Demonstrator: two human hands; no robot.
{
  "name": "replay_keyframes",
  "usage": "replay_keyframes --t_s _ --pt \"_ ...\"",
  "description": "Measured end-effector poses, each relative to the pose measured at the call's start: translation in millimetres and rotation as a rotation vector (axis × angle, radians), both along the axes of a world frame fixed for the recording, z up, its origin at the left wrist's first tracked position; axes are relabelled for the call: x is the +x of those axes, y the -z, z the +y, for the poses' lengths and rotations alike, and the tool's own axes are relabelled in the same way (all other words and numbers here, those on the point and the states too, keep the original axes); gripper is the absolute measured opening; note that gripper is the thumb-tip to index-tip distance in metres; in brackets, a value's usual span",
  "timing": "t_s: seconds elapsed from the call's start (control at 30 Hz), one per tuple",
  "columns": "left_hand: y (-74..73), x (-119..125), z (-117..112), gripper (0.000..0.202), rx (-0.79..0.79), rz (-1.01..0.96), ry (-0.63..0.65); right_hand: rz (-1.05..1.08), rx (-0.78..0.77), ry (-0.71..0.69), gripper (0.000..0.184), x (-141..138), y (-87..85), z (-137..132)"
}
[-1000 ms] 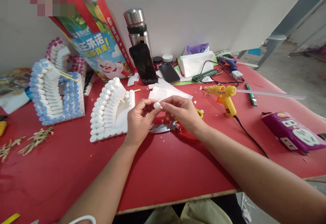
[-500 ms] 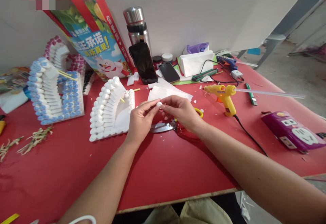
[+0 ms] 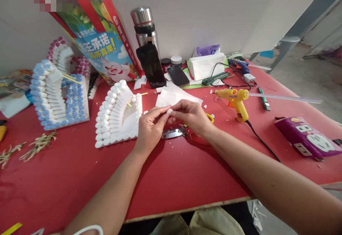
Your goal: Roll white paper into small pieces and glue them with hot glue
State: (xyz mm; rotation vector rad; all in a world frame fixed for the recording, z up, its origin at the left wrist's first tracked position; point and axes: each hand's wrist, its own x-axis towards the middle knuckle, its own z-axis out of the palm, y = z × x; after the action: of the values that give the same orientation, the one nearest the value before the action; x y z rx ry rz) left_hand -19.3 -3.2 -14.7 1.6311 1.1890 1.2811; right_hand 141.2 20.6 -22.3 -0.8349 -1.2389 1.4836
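Observation:
Between the fingertips of my left hand (image 3: 152,124) and my right hand (image 3: 192,117) is a small round white piece (image 3: 169,111), which looks like rolled or crumpled paper. Both hands are closed in a pinch around it, above the table. Below them lie scissors (image 3: 173,133) with a yellow handle, partly covered by my right hand. To the left of my left hand stands a white model (image 3: 110,121) with rows of rounded white pieces along its edges and a stair-like middle. White paper sheets (image 3: 177,96) lie just behind my fingers.
A yellow glue gun (image 3: 235,101) with a clear stick and a purple power strip (image 3: 307,137) occupy the right of the red table (image 3: 187,181). Blue-and-white (image 3: 50,99) and pink-and-white models stand left. Behind are a bag (image 3: 107,49), a steel flask (image 3: 143,17), phones and tissues (image 3: 207,66).
Both hands still pinch the small white piece, with only a slight shift of the fingers. The whole view has moved a little; nothing else visibly differs.

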Motion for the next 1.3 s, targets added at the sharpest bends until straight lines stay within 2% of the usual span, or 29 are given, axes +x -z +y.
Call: replay_keyframes --t_s 0.17,0.4,0.73,1.07,1.17,1.3 --pt "1.3 0.6 2.4 0.025 -0.027 0.015 0.008 0.008 -0.021 0.017 0.027 -0.7 1.7 2.1" --pt "5.2 -0.2 8.5 0.027 -0.025 0.069 -0.067 0.036 -0.107 0.063 0.033 -3.6 0.4 2.3" --pt "0.9 1.7 5.9 0.024 -0.058 0.037 -0.049 -0.054 -0.059 0.074 0.025 -3.1 0.7 -0.3" --pt "0.4 0.6 5.1 0.018 -0.181 -0.135 0.025 -0.075 0.01 0.066 0.02 -4.1 5.7 -2.8" --pt "2.0 0.9 7.2 0.023 -0.197 -0.145 0.05 -0.169 0.054 0.085 0.017 -2.4 7.2 -1.9" --pt "2.6 1.6 8.3 0.028 -0.171 -0.114 0.023 -0.481 0.282 0.212 0.008 1.5 4.5 -2.5"
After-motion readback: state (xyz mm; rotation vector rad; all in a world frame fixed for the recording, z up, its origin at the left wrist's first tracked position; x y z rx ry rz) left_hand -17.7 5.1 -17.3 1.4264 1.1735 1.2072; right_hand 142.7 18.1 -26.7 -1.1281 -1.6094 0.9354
